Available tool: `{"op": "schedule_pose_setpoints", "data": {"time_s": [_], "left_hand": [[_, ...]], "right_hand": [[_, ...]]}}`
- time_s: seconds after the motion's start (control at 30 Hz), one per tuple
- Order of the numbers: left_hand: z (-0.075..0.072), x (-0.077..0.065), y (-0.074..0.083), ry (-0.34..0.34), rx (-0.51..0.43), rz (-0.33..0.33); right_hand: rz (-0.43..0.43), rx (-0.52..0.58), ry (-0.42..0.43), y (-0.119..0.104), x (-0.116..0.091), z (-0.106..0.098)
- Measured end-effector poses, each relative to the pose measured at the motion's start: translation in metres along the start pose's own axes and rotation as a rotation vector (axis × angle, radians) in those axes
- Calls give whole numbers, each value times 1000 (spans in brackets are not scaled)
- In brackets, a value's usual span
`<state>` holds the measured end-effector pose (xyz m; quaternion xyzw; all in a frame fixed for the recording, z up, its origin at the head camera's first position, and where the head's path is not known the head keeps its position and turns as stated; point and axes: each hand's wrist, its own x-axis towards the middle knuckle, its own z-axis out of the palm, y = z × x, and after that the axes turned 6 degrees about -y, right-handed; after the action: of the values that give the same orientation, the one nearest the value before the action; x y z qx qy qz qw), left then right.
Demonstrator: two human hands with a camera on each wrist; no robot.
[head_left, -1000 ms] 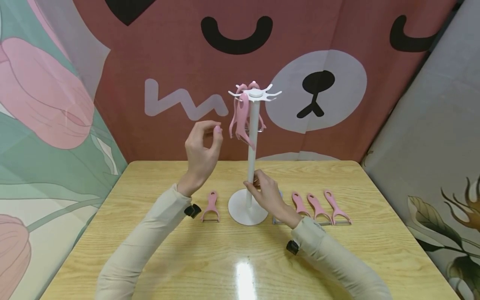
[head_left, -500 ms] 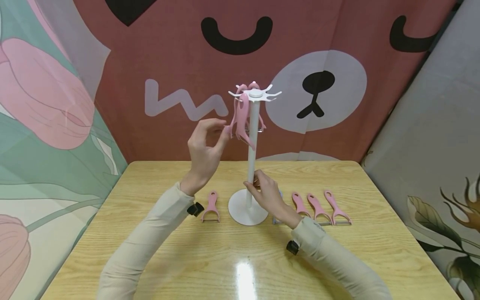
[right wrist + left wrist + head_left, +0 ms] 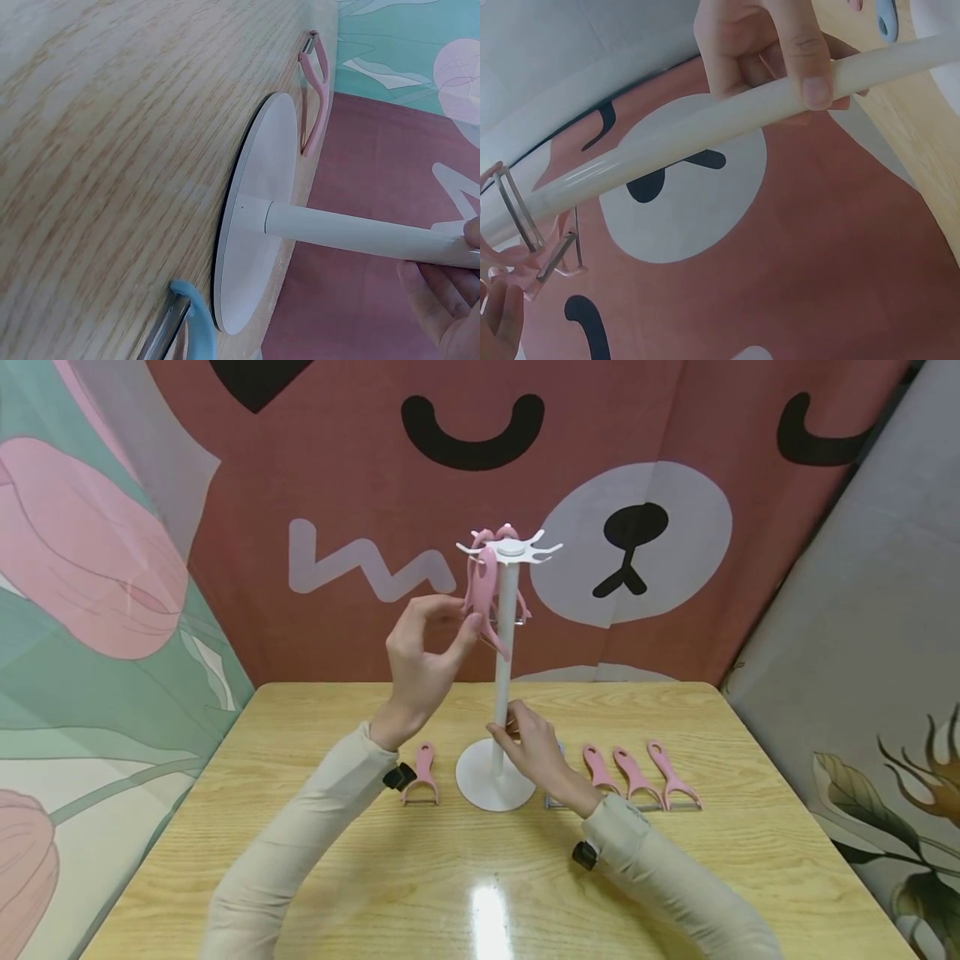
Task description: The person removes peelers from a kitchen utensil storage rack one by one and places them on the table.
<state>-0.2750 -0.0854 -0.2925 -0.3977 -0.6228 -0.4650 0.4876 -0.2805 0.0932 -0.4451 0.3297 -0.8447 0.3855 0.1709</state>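
Observation:
A white stand with a ring of hooks on top point(image 3: 512, 550) rises from a round base point(image 3: 476, 777). Several pink peelers hang from hooks on its left and back; the front one point(image 3: 484, 581) hangs beside the pole. My left hand point(image 3: 422, 664) pinches a hanging pink peeler low down, thumb in front; in the left wrist view its fingers point(image 3: 502, 319) meet the pink frames, and which peeler is held is partly hidden. Lower, my right hand point(image 3: 536, 747) grips the white pole point(image 3: 682, 146), thumb on one side and fingers on the other.
On the wooden table point(image 3: 360, 877), one pink peeler point(image 3: 424, 768) lies left of the base. Three pink peelers point(image 3: 633, 772) lie to the right, with a blue peeler point(image 3: 199, 326) partly behind my right hand. A patterned cloth point(image 3: 337, 485) hangs behind the table.
My left hand has moved right, from beside the hanging peelers to pinching one of them. The right hand has stayed on the pole, and the stand has not moved.

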Motion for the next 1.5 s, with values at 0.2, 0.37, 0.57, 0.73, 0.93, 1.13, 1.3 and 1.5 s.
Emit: {"op": "schedule_pose_setpoints", "data": {"time_s": [0.2, 0.37, 0.57, 0.73, 0.93, 1.13, 1.3, 1.5], "left_hand": [[3, 2, 2, -9, 8, -5], [5, 4, 6, -29, 25, -17], [8, 5, 6, -46, 54, -45], [9, 4, 7, -71, 85, -59], [10, 3, 7, -61, 96, -70], [10, 3, 6, -52, 96, -71], [8, 3, 7, -59, 114, -69], [8, 3, 7, -65, 122, -67]], "right_hand": [[11, 4, -4, 0, -1, 0], [-1, 5, 4, 0, -1, 0], [-14, 7, 14, -1, 0, 0], [-10, 12, 8, 0, 0, 0], [1, 15, -8, 0, 0, 0], [-2, 18, -5, 0, 0, 0], [11, 18, -10, -1, 0, 0], [24, 18, -13, -1, 0, 0]]}}
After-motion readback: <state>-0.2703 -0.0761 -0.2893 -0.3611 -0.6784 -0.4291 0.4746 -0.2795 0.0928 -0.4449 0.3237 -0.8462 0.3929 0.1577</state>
